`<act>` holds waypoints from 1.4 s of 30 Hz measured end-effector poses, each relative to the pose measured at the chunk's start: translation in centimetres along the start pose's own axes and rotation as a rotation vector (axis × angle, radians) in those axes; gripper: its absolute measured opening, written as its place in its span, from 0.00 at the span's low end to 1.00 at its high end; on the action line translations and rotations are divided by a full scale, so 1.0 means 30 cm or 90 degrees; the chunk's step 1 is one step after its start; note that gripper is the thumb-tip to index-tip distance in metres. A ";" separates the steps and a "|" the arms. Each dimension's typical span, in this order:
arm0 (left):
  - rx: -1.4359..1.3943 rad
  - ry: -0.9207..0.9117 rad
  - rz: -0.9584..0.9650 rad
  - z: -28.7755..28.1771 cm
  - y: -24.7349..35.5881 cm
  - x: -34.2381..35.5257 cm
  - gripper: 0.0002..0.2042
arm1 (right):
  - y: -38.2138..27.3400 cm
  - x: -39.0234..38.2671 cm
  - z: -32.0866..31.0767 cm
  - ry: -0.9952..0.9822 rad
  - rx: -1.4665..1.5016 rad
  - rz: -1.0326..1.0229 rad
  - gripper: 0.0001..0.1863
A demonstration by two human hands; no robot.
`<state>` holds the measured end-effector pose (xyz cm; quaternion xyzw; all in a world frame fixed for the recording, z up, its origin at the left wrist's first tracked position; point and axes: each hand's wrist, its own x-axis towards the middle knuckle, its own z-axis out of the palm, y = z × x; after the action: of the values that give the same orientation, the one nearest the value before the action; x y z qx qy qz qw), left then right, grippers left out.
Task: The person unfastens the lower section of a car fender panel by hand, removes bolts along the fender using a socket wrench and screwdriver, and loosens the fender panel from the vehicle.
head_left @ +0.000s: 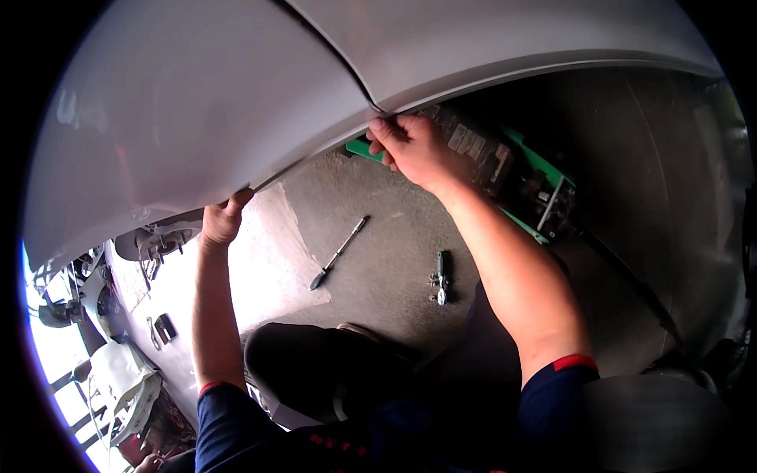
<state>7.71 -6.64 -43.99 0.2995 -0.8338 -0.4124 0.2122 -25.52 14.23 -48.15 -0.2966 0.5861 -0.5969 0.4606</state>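
Note:
A silver-grey car body panel (189, 94) arches across the upper view, split by a dark vertical seam. My left hand (223, 221) grips its lower edge at the left, thumb underneath and fingertips partly hidden. My right hand (410, 150) has curled fingers on the edge just below the seam. Under my right hand is a green floor jack (544, 165) with a long dark handle. On the concrete floor between my arms lie a long bar tool (339, 252) with a dark grip and a shorter ratchet wrench (442, 276) beside small metal pieces.
My dark-clad knee (292, 363) is below. At the left are a metal hub-like part (158, 240), small dark items (164, 329) and pale loose parts (118, 370). Another person's hand (150, 463) shows at the lower left. A dark round object (654, 418) sits at the lower right.

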 end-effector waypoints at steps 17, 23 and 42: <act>-0.191 0.122 -0.064 0.058 -0.041 -0.015 0.06 | -0.158 -0.044 0.071 0.007 0.094 -0.049 0.27; -0.054 0.015 -0.008 -0.022 -0.131 -0.046 0.11 | -0.150 -0.040 0.127 0.039 0.109 -0.052 0.26; -0.304 0.154 -0.110 0.091 0.061 -0.020 0.08 | -0.168 -0.050 0.169 -0.008 0.202 0.066 0.28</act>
<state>5.91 -3.84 -44.11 0.3579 -0.6530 -0.5749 0.3390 -21.40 12.84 -42.26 -0.1936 0.4961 -0.6556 0.5353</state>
